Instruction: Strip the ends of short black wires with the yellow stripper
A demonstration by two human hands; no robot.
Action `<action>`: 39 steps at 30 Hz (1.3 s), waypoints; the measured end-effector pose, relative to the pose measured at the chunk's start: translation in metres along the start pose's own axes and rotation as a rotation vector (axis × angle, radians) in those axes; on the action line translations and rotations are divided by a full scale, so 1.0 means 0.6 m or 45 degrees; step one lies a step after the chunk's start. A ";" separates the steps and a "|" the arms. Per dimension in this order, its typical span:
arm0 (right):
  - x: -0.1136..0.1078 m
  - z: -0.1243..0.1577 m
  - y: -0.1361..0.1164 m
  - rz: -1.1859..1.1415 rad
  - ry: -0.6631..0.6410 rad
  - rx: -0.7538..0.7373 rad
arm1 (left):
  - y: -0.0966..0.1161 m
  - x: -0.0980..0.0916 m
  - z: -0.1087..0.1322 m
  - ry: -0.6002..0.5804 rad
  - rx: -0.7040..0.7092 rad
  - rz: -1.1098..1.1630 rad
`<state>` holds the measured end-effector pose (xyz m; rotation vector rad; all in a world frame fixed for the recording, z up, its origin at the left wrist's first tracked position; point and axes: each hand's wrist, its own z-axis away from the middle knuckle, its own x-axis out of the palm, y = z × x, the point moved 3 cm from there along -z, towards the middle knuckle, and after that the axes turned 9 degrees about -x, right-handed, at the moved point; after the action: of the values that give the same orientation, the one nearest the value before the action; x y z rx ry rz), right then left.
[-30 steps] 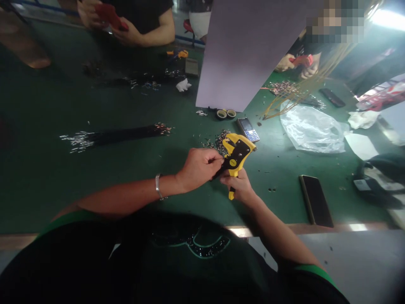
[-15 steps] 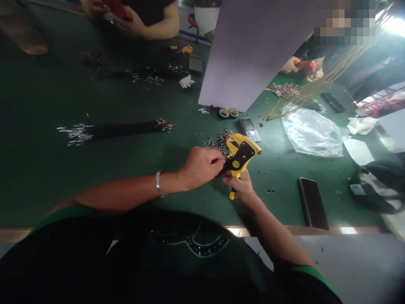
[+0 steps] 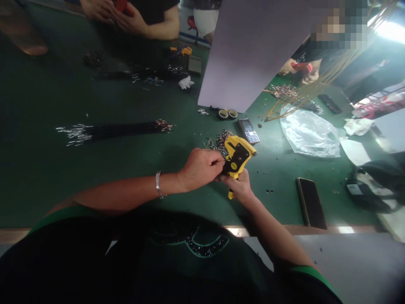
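My right hand [image 3: 238, 185] is closed round the grip of a yellow-and-black wire stripper [image 3: 239, 155], held low over the green table [image 3: 126, 169]. Close against the tool's left side, my left hand [image 3: 202, 168] pinches a thin wire-like piece [image 3: 224, 160] at the jaws. Most of that piece is hidden by the fingers and the tool. Just beyond both hands lies a pile of small metal terminals [image 3: 223, 138], partly covered by the tool. To the left rests a bundle of black wires [image 3: 123, 128], with silvery ends on one side and coppery ends on the other.
A keypad phone [image 3: 248, 130], two tape rolls [image 3: 228, 114] and a pale upright panel [image 3: 240, 55] stand beyond my hands. On the right are a clear plastic bag [image 3: 311, 131] and a dark smartphone [image 3: 310, 202]. Across the table, co-workers' hands [image 3: 133, 19] hold red tools.
The wire stripper and my right hand have shifted slightly left, and the tool has turned a little. My left hand stays nearly in place, still pinching.
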<state>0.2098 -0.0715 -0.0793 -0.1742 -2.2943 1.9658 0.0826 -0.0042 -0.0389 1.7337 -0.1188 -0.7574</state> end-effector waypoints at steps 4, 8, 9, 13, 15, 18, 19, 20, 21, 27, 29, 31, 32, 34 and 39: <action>-0.003 0.002 0.008 0.000 -0.005 0.012 | -0.001 0.001 -0.001 0.004 -0.011 -0.004; -0.002 0.003 0.011 -0.015 -0.011 0.004 | -0.001 0.001 -0.001 0.010 0.000 -0.007; -0.002 0.003 0.012 -0.019 -0.008 0.002 | -0.001 0.001 -0.001 0.012 0.008 -0.008; 0.000 0.004 0.014 -0.009 0.012 -0.010 | -0.001 0.001 -0.001 0.031 0.052 -0.017; 0.000 0.004 0.015 0.009 0.009 -0.011 | -0.002 0.001 -0.001 0.035 0.056 -0.018; 0.001 0.006 0.016 0.041 0.002 -0.003 | -0.003 0.002 0.000 0.027 0.049 -0.011; 0.001 0.007 0.017 0.053 0.007 0.000 | -0.003 0.002 0.000 0.024 0.048 -0.012; 0.001 0.008 0.019 0.065 0.016 0.004 | -0.003 0.002 0.000 0.023 0.047 -0.014; 0.001 0.009 0.020 0.075 0.028 0.007 | -0.003 0.002 -0.001 0.022 0.044 -0.017; -0.001 0.010 0.025 0.124 0.059 0.028 | -0.004 0.002 -0.003 0.008 -0.005 -0.025; -0.002 0.009 0.026 0.144 0.055 0.033 | -0.006 0.002 -0.004 0.002 -0.024 -0.024; -0.002 0.008 0.027 0.156 0.048 0.030 | -0.008 0.003 -0.005 -0.006 -0.046 -0.010; -0.002 0.006 0.027 0.160 0.046 0.026 | -0.010 0.003 -0.006 -0.015 -0.058 -0.001; -0.003 0.004 0.029 0.172 0.040 0.019 | -0.013 0.005 -0.007 -0.035 -0.083 0.012; -0.007 -0.004 0.035 0.226 0.071 -0.004 | -0.020 0.009 -0.010 -0.097 -0.114 0.032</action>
<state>0.2145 -0.0667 -0.0996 -0.4412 -2.3190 2.0092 0.0866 0.0022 -0.0515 1.6162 -0.1562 -0.7988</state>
